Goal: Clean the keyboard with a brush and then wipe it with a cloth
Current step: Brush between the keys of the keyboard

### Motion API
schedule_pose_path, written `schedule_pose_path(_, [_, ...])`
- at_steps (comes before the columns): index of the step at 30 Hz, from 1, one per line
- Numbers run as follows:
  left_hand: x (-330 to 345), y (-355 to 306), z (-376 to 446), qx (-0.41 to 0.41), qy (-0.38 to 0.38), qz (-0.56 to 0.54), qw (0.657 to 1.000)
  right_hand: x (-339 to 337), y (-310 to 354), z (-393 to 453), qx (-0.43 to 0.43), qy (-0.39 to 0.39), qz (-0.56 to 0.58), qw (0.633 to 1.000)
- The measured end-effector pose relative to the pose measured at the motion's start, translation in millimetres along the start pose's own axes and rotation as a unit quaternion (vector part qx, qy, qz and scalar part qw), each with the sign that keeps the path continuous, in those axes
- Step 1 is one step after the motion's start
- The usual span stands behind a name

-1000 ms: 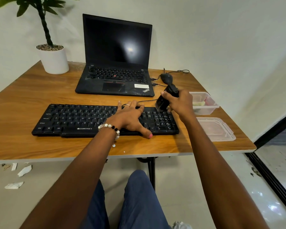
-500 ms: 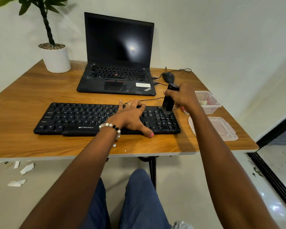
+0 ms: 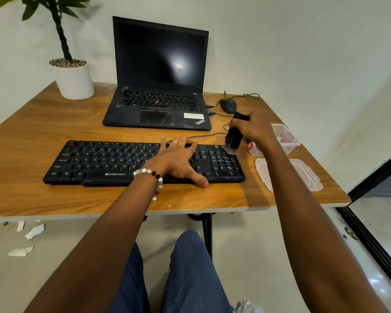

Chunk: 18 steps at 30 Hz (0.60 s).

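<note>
Currently, a black keyboard (image 3: 113,162) is laid flat on the wooden bench (image 3: 32,136), near its front edge, long side parallel to that edge. The left hand (image 3: 178,159) is spread flat on the keys right of centre, fingers straight and splayed, thumb resting by the keyboard's front edge; nothing is gripped, the board is only pressed down. A beaded bracelet (image 3: 150,175) is worn on that wrist.

A black brush (image 3: 234,136) is gripped in the right hand (image 3: 255,129), fingers curled round the handle. The brush is held roughly upright, slightly tilted, bristles pointing down and touching the far right corner of the keyboard, above the number pad.

Behind the keyboard, an open laptop (image 3: 158,86) with a dark screen is placed. A black mouse (image 3: 228,105) is seen just right of the laptop, cable trailing behind it. A clear plastic container (image 3: 287,137) is partly hidden behind the right hand; its contents cannot be made out. A clear lid (image 3: 303,175) is laid flat just right of the keyboard. No cloth can be identified.

A white plant pot (image 3: 73,81) is set at the far left corner of the bench. Scraps of paper (image 3: 34,231) are scattered on the floor at the left.
</note>
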<state>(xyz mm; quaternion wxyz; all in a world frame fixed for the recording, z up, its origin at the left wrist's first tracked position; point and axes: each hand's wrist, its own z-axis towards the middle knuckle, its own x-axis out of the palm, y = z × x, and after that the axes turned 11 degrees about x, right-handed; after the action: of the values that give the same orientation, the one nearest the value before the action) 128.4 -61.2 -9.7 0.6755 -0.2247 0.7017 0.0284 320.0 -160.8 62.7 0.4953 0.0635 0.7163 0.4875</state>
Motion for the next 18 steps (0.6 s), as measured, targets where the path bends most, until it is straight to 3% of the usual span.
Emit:
schedule_pose_path(6, [0.0, 0.2, -0.2, -0.003, 0.002, -0.005, 1.000, 17.5, -14.6, -1.6, -0.020, -0.057, 0.035, 0.998])
schedule_pose_path(11, [-0.6, -1.6, -0.4, -0.002, -0.003, 0.001, 1.000, -2.5, -5.7, 3.0, 0.037, 0.015, -0.024, 0.999])
schedule_pose_path(18, [-2.9, -4.3, -4.2, -0.004, -0.004, -0.003, 1.000, 18.5, -10.4, -1.2, -0.027, -0.044, 0.045, 0.998])
